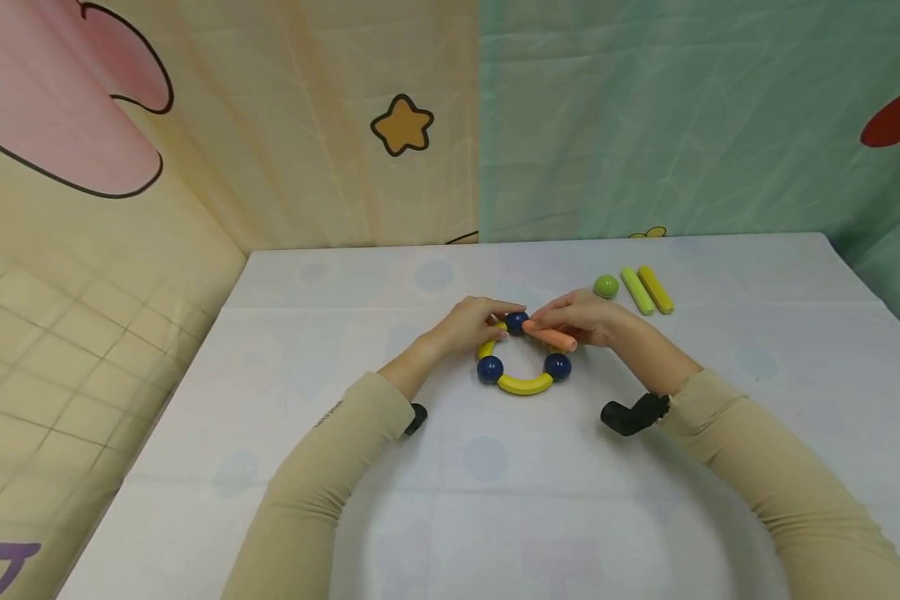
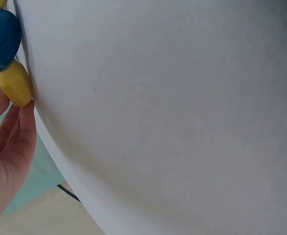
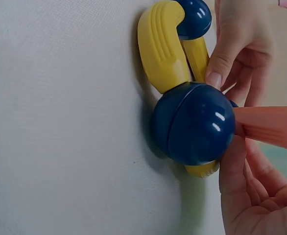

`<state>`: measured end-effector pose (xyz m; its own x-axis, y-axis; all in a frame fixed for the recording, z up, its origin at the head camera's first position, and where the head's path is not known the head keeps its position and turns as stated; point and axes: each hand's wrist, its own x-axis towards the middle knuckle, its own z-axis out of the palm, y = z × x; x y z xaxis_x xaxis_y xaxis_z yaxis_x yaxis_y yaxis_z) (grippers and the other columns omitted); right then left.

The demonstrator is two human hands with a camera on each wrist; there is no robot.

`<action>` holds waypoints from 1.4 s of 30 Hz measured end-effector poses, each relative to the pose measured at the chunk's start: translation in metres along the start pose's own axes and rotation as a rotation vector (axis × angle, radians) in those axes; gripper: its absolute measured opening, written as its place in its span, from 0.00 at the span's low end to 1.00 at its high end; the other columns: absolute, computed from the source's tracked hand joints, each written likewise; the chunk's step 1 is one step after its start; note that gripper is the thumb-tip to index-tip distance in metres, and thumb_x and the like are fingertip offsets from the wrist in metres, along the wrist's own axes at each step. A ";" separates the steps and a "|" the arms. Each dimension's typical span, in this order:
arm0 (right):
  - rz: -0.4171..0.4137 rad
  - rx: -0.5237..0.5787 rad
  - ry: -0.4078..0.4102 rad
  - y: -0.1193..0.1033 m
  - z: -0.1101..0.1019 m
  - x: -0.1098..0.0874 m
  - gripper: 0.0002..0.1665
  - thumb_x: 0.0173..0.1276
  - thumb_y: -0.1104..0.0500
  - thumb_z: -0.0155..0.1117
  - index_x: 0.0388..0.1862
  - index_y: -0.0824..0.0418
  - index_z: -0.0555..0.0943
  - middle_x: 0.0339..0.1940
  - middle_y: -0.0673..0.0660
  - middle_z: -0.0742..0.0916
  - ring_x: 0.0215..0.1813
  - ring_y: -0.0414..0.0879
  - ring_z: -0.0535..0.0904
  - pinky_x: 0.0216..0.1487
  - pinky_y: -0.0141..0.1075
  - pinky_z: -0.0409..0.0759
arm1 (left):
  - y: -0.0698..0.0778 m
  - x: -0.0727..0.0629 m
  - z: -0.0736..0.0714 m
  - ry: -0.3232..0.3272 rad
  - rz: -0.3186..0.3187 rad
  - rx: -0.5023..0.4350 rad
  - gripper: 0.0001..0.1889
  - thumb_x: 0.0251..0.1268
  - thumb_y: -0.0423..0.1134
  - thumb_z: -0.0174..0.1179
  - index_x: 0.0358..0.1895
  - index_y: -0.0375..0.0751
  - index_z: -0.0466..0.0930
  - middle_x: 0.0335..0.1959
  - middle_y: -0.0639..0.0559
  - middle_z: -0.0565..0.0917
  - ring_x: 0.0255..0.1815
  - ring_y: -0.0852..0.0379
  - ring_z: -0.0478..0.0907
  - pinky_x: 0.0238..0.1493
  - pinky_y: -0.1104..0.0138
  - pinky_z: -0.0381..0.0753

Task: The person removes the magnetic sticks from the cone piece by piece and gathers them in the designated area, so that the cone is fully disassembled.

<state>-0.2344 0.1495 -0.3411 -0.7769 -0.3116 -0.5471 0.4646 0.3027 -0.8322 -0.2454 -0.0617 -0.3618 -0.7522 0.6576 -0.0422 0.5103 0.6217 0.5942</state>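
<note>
A ring of yellow curved rods joined by blue balls lies on the table. My left hand pinches the yellow curved rod on the ring's far left, beside the far blue ball. Between thumb and fingers my right hand holds an orange rod, slanting over the ring's right side. Its far end is right at the far blue ball in the head view. A near blue ball looms large in the right wrist view, partly covering the ring behind it.
Behind my right hand lie a green ball, a light green rod and a yellow-green rod. A white patterned cloth covers the table. Printed curtains hang along its back and sides.
</note>
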 end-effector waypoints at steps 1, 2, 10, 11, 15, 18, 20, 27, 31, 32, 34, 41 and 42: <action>-0.002 0.011 -0.006 0.000 -0.001 0.000 0.17 0.64 0.63 0.61 0.51 0.70 0.78 0.34 0.52 0.83 0.35 0.43 0.76 0.36 0.29 0.79 | 0.000 0.000 0.000 -0.001 -0.001 0.002 0.24 0.63 0.32 0.59 0.63 0.45 0.72 0.53 0.44 0.79 0.47 0.54 0.77 0.49 0.69 0.75; -0.005 0.020 -0.011 0.001 -0.002 0.000 0.15 0.64 0.63 0.61 0.49 0.69 0.80 0.33 0.52 0.83 0.35 0.43 0.76 0.36 0.29 0.79 | 0.001 0.000 0.000 -0.001 -0.004 0.003 0.24 0.63 0.32 0.59 0.63 0.46 0.72 0.53 0.44 0.79 0.47 0.54 0.77 0.49 0.69 0.75; -0.022 0.011 -0.022 0.003 -0.001 0.000 0.17 0.64 0.64 0.60 0.51 0.68 0.79 0.34 0.51 0.84 0.35 0.42 0.77 0.37 0.30 0.79 | 0.003 0.001 0.001 0.019 -0.013 0.045 0.22 0.63 0.36 0.60 0.62 0.45 0.73 0.49 0.46 0.81 0.42 0.56 0.77 0.45 0.71 0.75; -0.025 0.003 -0.024 0.003 -0.001 0.000 0.18 0.64 0.64 0.60 0.53 0.70 0.78 0.34 0.51 0.84 0.36 0.42 0.77 0.37 0.30 0.79 | 0.004 0.001 0.001 0.026 -0.013 0.052 0.22 0.63 0.36 0.59 0.61 0.45 0.74 0.49 0.47 0.82 0.42 0.57 0.77 0.45 0.71 0.75; -0.033 -0.024 -0.033 0.003 0.000 0.001 0.24 0.64 0.64 0.60 0.58 0.72 0.73 0.36 0.52 0.83 0.37 0.42 0.78 0.38 0.30 0.79 | 0.005 0.001 0.001 0.050 -0.012 0.075 0.20 0.63 0.37 0.59 0.59 0.44 0.76 0.48 0.48 0.82 0.40 0.57 0.77 0.43 0.72 0.75; -0.039 -0.027 -0.037 0.003 -0.001 0.001 0.25 0.65 0.64 0.59 0.59 0.73 0.72 0.36 0.51 0.84 0.37 0.42 0.77 0.38 0.30 0.79 | 0.005 0.002 0.001 0.062 -0.006 0.082 0.20 0.63 0.37 0.59 0.59 0.44 0.76 0.47 0.48 0.83 0.40 0.58 0.77 0.43 0.72 0.75; -0.045 -0.022 -0.040 0.004 -0.002 0.001 0.25 0.65 0.64 0.59 0.59 0.73 0.71 0.35 0.51 0.84 0.37 0.42 0.77 0.38 0.30 0.79 | 0.005 0.003 0.001 0.068 -0.002 0.084 0.19 0.63 0.37 0.59 0.59 0.44 0.76 0.47 0.48 0.83 0.39 0.58 0.77 0.43 0.72 0.75; -0.058 0.011 -0.046 0.007 -0.006 0.000 0.22 0.65 0.64 0.60 0.57 0.71 0.74 0.34 0.50 0.85 0.36 0.42 0.78 0.37 0.29 0.78 | 0.007 0.005 0.003 0.071 -0.003 0.094 0.19 0.63 0.37 0.59 0.58 0.44 0.77 0.47 0.49 0.82 0.40 0.57 0.76 0.45 0.71 0.74; -0.070 0.033 -0.067 0.007 -0.008 -0.002 0.22 0.64 0.64 0.60 0.56 0.71 0.75 0.35 0.51 0.85 0.36 0.42 0.78 0.37 0.29 0.78 | 0.008 0.007 0.003 0.068 0.003 0.097 0.19 0.63 0.37 0.59 0.58 0.44 0.77 0.46 0.48 0.82 0.42 0.57 0.77 0.47 0.70 0.74; -0.072 0.043 -0.074 0.007 -0.009 -0.003 0.22 0.64 0.64 0.60 0.56 0.71 0.75 0.35 0.52 0.85 0.36 0.43 0.78 0.38 0.30 0.79 | 0.008 0.007 0.003 0.067 0.001 0.098 0.19 0.63 0.37 0.59 0.58 0.44 0.77 0.46 0.48 0.83 0.42 0.57 0.77 0.47 0.70 0.74; -0.085 0.066 -0.089 0.007 -0.011 -0.006 0.22 0.64 0.64 0.60 0.57 0.70 0.75 0.36 0.52 0.84 0.37 0.43 0.78 0.38 0.31 0.79 | 0.007 0.007 0.003 0.071 -0.003 0.102 0.19 0.63 0.37 0.59 0.58 0.44 0.77 0.45 0.48 0.83 0.42 0.57 0.77 0.46 0.70 0.74; -0.118 0.251 -0.098 0.006 -0.025 -0.017 0.11 0.67 0.67 0.57 0.43 0.59 0.83 0.39 0.55 0.85 0.40 0.45 0.81 0.41 0.34 0.80 | 0.004 0.006 0.005 0.072 -0.012 0.089 0.19 0.63 0.37 0.60 0.58 0.44 0.77 0.44 0.48 0.83 0.41 0.57 0.77 0.45 0.70 0.74; -0.123 0.272 -0.106 0.007 -0.027 -0.019 0.11 0.67 0.67 0.56 0.41 0.58 0.84 0.40 0.55 0.85 0.41 0.45 0.82 0.42 0.34 0.80 | 0.004 0.006 0.005 0.070 -0.013 0.084 0.19 0.63 0.37 0.60 0.58 0.44 0.77 0.45 0.48 0.83 0.41 0.57 0.77 0.45 0.70 0.74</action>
<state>-0.2282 0.1816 -0.3341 -0.7922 -0.4278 -0.4352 0.4776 0.0093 -0.8785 -0.2458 -0.0532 -0.3641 -0.7846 0.6199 0.0084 0.5315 0.6655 0.5240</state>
